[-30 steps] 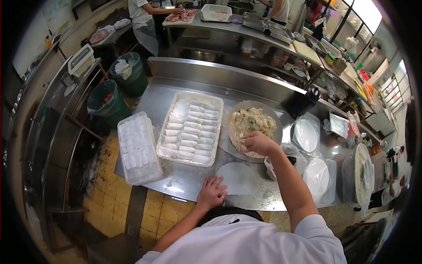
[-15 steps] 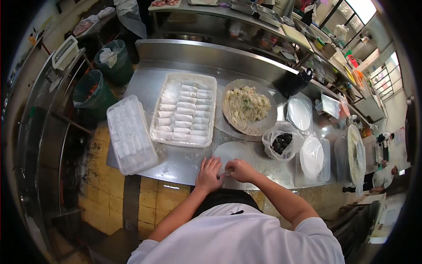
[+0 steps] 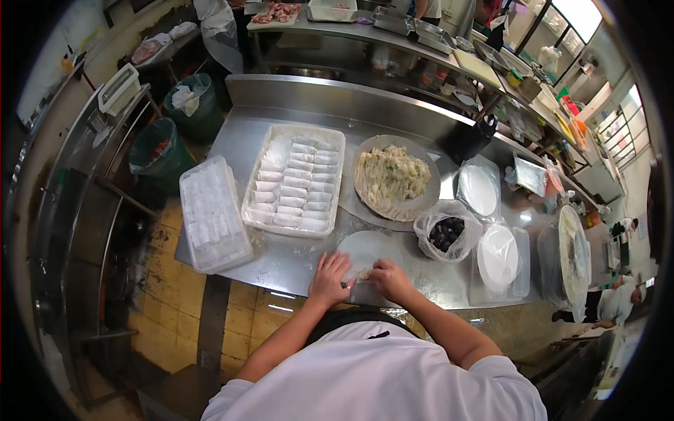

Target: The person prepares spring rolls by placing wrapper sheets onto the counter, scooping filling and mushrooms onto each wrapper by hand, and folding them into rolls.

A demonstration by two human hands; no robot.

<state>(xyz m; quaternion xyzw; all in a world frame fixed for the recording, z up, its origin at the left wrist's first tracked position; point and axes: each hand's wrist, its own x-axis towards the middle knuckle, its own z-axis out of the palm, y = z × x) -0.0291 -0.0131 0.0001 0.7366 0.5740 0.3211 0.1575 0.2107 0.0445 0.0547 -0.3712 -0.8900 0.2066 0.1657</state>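
Note:
A thin, round, whitish wrapper [image 3: 370, 247] lies flat on the steel table, near its front edge. On the wrapper's near part, between my hands, sits a small lump of pale filling [image 3: 364, 274]. My left hand [image 3: 328, 279] rests at the wrapper's left edge, fingers stretched out and thumb toward the lump. My right hand [image 3: 390, 281] is closed just right of the lump, fingertips curled down; what they pinch is hidden. Beyond the wrapper stands a round metal pan [image 3: 366, 203] heaped with chunky pale-green filling [image 3: 393, 172]. Right of it, a plastic-lined bowl [image 3: 463, 210] holds dark, shiny pieces [image 3: 446, 232].
A white tray [image 3: 340, 175] of rolled white pieces and a lidded container [image 3: 214, 217] occupy the left side of the table. Stacks of round white sheets in plastic [image 3: 498, 256] are on the right. Green bins [image 3: 160, 151] stand left, and a person [image 3: 618, 303] is far right.
My right hand has shifted slightly right, away from my left, and the lump of filling now shows between them. My left hand stays near the same spot. The camera view has tilted a little.

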